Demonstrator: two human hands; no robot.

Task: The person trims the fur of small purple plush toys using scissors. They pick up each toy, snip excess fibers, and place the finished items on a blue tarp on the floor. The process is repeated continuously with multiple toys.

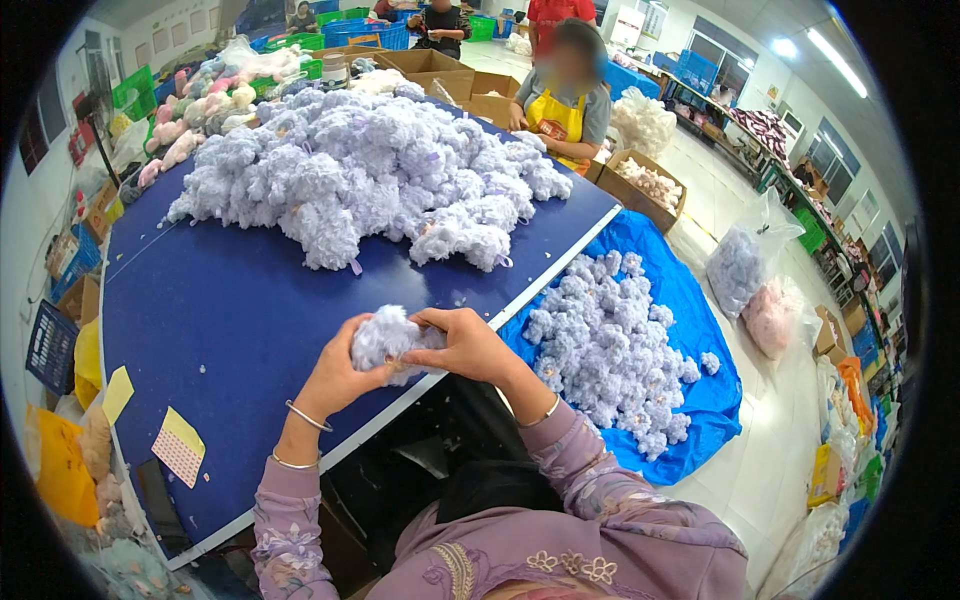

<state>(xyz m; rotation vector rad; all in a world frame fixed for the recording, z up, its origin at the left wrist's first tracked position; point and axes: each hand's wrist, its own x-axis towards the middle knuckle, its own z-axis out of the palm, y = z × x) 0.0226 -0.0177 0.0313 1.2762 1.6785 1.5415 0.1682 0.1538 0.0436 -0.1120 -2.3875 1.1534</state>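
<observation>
Between my two hands, over the near edge of the blue table (pixel 260 310), is a pale lilac fluffy plush piece (pixel 384 338). My left hand (pixel 345 365) wraps round its left side, fingers closed on the fur. From the right, my right hand (pixel 465 345) pinches the same piece with thumb and fingers. Farther back on the table lies a big heap of matching plush pieces (pixel 340 160), some with small purple ribbon loops. What the fingertips press on is partly hidden by fur.
Right of the table, a blue sheet (pixel 705 400) on the floor bears many small lilac plush pieces (pixel 610 340). A person in a yellow apron (pixel 558 115) stands beyond the heap. Cardboard boxes (pixel 645 190) and filled clear bags (pixel 740 265) stand farther right. A dotted sticker sheet (pixel 180 447) lies at left.
</observation>
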